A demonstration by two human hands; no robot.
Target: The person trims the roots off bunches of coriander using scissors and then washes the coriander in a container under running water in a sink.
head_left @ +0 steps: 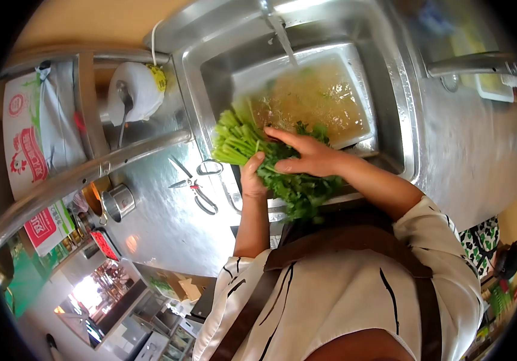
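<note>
Head view: a leafy green bunch [297, 192], its pale cut stalks pointing left, is held at the near edge of the metal sink [412, 120], with the left hand [255, 175] clamped around the stalks and the right hand [309, 155] laid over the leaves, thumb and fingers spread apart. Just beyond, water [282, 39] pours into a pale tub [354, 63] of brownish liquid, while opened scissors [196, 188] rest left of the sink on the tabletop [156, 222].

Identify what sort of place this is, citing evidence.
Probably a kitchen, perhaps a commercial one: a large metal sink with running water, a bunch of leafy greens, and a steel counter alongside.
</note>
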